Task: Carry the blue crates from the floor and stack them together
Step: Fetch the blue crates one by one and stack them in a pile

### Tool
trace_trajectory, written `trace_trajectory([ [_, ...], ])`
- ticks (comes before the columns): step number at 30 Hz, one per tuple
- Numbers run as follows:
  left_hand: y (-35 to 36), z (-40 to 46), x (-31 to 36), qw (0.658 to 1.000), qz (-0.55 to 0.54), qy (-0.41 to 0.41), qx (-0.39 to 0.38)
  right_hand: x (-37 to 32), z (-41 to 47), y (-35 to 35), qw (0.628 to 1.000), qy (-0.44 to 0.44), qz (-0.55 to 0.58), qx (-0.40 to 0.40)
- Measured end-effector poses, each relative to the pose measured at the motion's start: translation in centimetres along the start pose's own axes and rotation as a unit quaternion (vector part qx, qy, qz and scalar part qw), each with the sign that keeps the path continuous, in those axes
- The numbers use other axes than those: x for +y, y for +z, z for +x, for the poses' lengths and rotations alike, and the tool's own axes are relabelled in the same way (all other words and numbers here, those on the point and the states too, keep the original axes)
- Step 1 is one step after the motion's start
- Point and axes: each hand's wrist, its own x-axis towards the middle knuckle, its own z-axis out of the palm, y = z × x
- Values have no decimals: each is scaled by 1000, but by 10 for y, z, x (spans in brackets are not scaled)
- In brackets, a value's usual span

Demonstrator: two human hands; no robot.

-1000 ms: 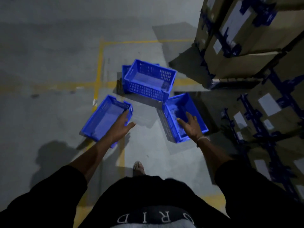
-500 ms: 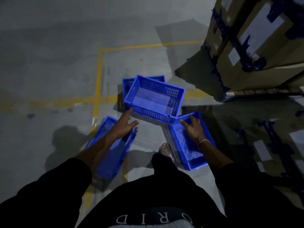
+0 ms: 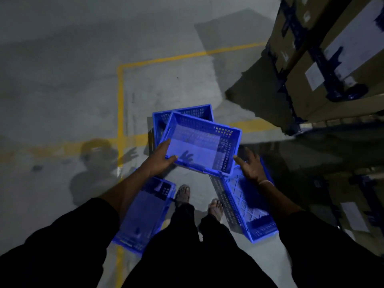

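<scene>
Several blue crates lie on the grey floor. One crate [image 3: 199, 142] sits askew on top of another [image 3: 160, 123] just ahead of me. My left hand [image 3: 163, 157] touches its near-left corner, the thumb on the near rim and the fingers along the left wall. My right hand [image 3: 250, 166] hovers with spread fingers at its near-right corner, the thumb close to the rim. Under my left forearm a third crate [image 3: 143, 213] lies on the floor. A fourth crate [image 3: 247, 208] lies below my right hand.
Tall stacks of strapped cardboard boxes [image 3: 332, 59] rise on the right, with more boxes [image 3: 353, 215] lower down. Yellow floor lines [image 3: 120, 100] mark a bay. My sandalled feet [image 3: 182, 192] stand between the two near crates. Bare concrete stretches to the left.
I have stepped forward between the two near crates. Both hands have moved up from them to the near corners of the stacked top crate.
</scene>
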Motion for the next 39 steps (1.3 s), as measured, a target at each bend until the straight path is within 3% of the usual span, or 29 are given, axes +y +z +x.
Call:
trace_trajectory([
  [6, -19, 106, -35, 999, 47, 6, -13, 0, 77, 29, 999, 41, -9, 22],
  [11, 1, 207, -101, 996, 89, 2, -24, 45, 163, 84, 996, 79, -11, 37],
  [17, 41, 312, -182, 980, 187, -67, 6, 127, 266, 144, 986, 126, -79, 70],
  [23, 66, 381, -222, 979, 150, -137, 17, 182, 323, 180, 983, 121, -97, 99],
  [31, 80, 417, -239, 978, 119, -160, 62, 192, 334, 190, 967, 89, -174, 163],
  [39, 35, 362, -197, 980, 177, -67, 62, 159, 286, 150, 970, 142, -132, 147],
])
